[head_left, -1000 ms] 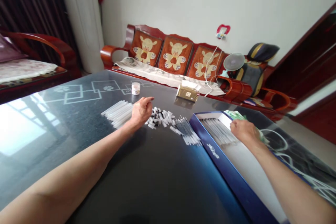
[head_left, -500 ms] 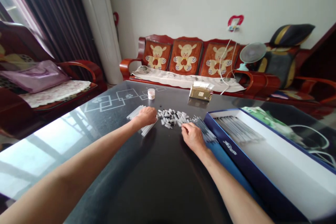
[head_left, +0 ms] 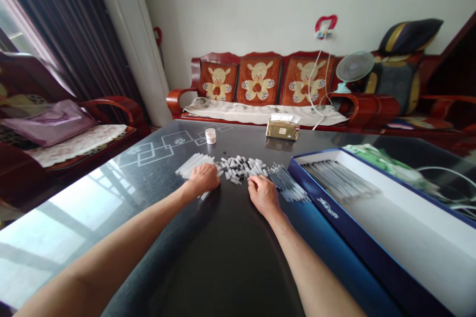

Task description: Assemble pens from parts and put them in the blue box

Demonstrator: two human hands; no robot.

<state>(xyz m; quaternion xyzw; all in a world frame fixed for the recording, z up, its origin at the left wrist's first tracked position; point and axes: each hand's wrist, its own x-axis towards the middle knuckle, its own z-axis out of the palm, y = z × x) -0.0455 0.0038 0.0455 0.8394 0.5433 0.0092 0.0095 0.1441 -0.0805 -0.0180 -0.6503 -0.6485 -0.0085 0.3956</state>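
My left hand (head_left: 204, 178) is closed, fingers curled downward, over the near end of a pile of translucent white tubes (head_left: 191, 164) that look like pen barrels. What its fingers hold, if anything, is hidden. My right hand (head_left: 262, 192) is closed too, thumb against the curled fingers, at the near edge of a heap of small white and black pieces (head_left: 241, 166) resembling pen caps. I cannot make out anything inside its grip. Beside it on the right lies a bundle of thin dark rods (head_left: 288, 183) like pen refills.
A long blue box (head_left: 372, 230) with a white inside stands at the right, a row of grey-white pens (head_left: 338, 178) in its far end. Farther back are a small white jar (head_left: 210, 135) and a tissue box (head_left: 282, 129). Green-white plastic packaging (head_left: 386, 166) lies behind the blue box.
My left hand has come nearer to me off the tubes, uncovering more of them. My right hand has shifted slightly left, away from the thin rods. The camera view has shifted a little.
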